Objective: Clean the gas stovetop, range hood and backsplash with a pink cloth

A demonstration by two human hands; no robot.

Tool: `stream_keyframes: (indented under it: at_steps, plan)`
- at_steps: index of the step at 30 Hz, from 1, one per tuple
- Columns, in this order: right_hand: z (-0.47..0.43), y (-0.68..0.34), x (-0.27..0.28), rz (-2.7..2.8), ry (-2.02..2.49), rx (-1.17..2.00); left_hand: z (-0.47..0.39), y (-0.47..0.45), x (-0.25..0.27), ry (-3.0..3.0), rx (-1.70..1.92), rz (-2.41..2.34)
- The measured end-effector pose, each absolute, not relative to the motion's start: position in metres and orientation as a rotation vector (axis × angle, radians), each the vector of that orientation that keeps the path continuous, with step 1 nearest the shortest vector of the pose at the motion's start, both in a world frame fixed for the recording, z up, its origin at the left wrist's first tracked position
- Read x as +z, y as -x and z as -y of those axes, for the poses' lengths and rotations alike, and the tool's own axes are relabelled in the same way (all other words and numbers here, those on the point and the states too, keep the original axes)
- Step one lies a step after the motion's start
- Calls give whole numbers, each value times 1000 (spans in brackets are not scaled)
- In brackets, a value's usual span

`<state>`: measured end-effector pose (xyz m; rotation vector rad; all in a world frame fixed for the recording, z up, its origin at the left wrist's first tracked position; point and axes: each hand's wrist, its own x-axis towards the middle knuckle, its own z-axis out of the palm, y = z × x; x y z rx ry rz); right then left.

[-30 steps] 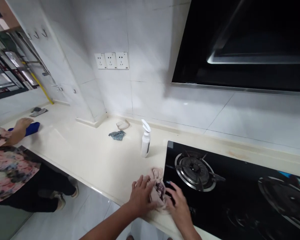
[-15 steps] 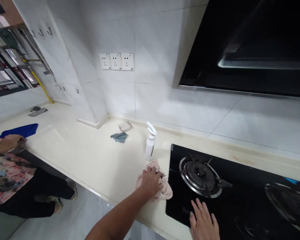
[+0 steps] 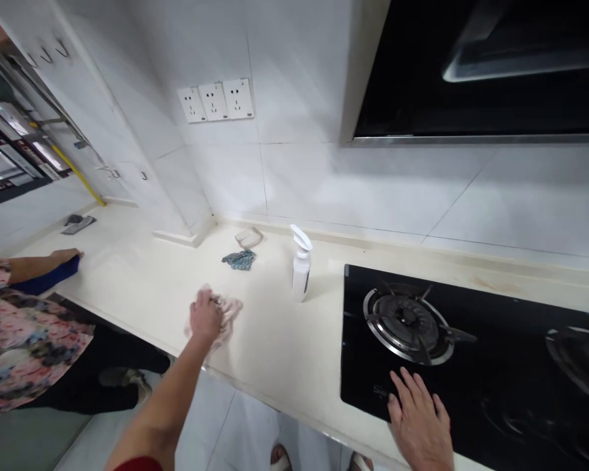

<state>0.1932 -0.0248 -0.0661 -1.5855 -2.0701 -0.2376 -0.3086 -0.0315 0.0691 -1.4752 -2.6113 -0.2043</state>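
My left hand (image 3: 206, 316) is closed on a pale pink cloth (image 3: 230, 315) pressed to the cream countertop (image 3: 269, 333); both are slightly blurred. Flat on the front left part of the black gas stove (image 3: 358, 353), my right hand (image 3: 419, 418) lies open with nothing in it. The stove's left burner (image 3: 407, 320) is just beyond its fingertips. Between my hands, farther back, a white spray bottle (image 3: 301, 265) stands upright. A crumpled blue-grey rag (image 3: 239, 260) lies beyond my left hand, beside a small clear plastic piece (image 3: 249, 237).
At the left, a co-worker in a floral top (image 3: 34, 333) has one hand on a dark blue cloth (image 3: 49, 277). A grey item (image 3: 79, 224) lies at the counter's far end. The black range hood (image 3: 471, 111) overhangs the stove, and wall sockets (image 3: 216, 101) sit above the counter.
My left hand has carried the pink cloth leftward along the counter, away from the stove edge. My right hand rests on the stove as before. The co-worker's arm has reached farther across the counter.
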Motion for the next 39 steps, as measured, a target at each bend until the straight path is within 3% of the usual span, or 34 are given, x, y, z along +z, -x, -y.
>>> stream_keyframes:
  at_steps: [4, 7, 14, 18, 24, 29, 32, 36, 39]
  plan:
    - [27, -190, -61, 2066, 1611, -189, 76, 330, 70, 1142, -192, 2737]
    - [28, -186, -57, 2071, 1630, -176, 84, 292, 61, 1159, -210, 2721]
    - [26, -187, -64, 2068, 1619, -246, 62, 102, 26, 2119, -379, 2244]
    - [25, -194, -71, 2088, 1637, -215, 78, 51, 10, 2538, -464, 1930]
    - [24, -172, -63, 1983, 1691, 41, 80, 115, 19, 2252, -527, 2311]
    - [46, -74, -25, 2186, 1177, 416, 47, 160, 32, 1904, -553, 2542]
    - [63, -7, -12, 2331, 922, 587, 51, 167, 33, 1986, -545, 2530]
    - [75, 40, -20, 2451, 900, 553, 86, 182, 29, 2216, -511, 2441]
    - [79, 38, -24, 2459, 966, 473, 112, 190, 24, 2180, -706, 2554]
